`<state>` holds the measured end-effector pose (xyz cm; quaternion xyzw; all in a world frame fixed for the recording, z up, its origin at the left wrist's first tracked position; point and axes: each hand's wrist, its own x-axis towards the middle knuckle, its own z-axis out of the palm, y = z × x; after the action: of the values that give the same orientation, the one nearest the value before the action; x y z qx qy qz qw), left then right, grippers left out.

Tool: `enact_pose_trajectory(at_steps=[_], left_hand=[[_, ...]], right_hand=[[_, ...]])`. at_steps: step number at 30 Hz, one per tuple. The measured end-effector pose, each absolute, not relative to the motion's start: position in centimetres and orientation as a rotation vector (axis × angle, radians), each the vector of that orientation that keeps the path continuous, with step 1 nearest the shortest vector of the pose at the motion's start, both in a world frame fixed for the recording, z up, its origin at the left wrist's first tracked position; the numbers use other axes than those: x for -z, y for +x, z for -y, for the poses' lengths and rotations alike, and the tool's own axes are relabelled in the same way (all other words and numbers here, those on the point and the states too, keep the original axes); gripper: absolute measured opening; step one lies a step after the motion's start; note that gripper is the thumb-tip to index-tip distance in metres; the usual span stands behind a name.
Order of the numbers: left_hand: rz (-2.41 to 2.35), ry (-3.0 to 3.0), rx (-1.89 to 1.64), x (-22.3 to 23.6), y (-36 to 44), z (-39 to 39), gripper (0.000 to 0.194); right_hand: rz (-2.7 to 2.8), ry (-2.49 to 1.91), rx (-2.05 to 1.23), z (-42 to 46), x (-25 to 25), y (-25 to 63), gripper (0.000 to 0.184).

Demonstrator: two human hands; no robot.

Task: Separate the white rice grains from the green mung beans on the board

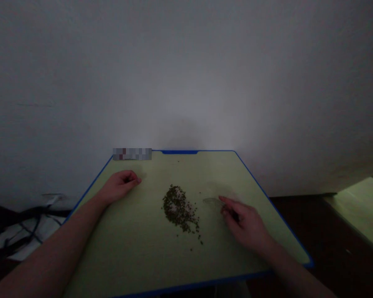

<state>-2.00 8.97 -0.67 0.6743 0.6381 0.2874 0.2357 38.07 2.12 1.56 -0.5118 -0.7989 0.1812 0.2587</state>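
A pile of small dark green-brown beans mixed with paler grains (pixel 175 205) lies mid-table, with loose bits trailing off its near right side. To the right of it, my right hand (pixel 244 223) pinches a see-through spoon (pixel 211 201). The spoon's bowl points left toward the pile, apart from it, and its outline is faint in the dim light. My left hand (pixel 121 185) rests on the table left of the pile, fingers loosely curled in and thumb against them. Nothing shows in that hand.
The pale yellow-green table (pixel 127 248) has a blue rim and stands against a grey wall (pixel 186 82). A blurred-out strip (pixel 132 154) covers its far left corner. Dark cables (pixel 27 223) lie beyond the left edge. Another pale surface (pixel 363 211) is at the far right.
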Motion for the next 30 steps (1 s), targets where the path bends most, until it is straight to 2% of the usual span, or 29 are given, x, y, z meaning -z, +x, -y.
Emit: enact_pose_trajectory(at_steps=[5, 11, 15, 19, 30], left_hand=[[-1.734, 1.892, -0.778, 1.1, -2.3, -9.1, 0.03], [-1.735, 1.873, -0.801, 0.8, -1.8, -9.0, 0.031], [-1.719, 1.84, -0.782, 0.7, -1.7, -8.9, 0.03], [-1.715, 1.88, -0.779, 0.7, -1.9, -8.9, 0.029], [-1.698, 1.873, -0.804, 0.6, -1.9, -8.8, 0.03]], right_hand=[[2.4, -1.416, -0.385, -8.8, -5.2, 36.2, 0.036], [2.503, -1.413, -0.405, -12.9, -4.3, 33.9, 0.037], [2.538, -1.441, -0.463, -12.0, -3.3, 33.8, 0.038], [2.57, -1.415, -0.552, -9.4, -3.5, 34.3, 0.03], [2.461, -1.435, -0.707, -2.5, -3.1, 36.6, 0.035]])
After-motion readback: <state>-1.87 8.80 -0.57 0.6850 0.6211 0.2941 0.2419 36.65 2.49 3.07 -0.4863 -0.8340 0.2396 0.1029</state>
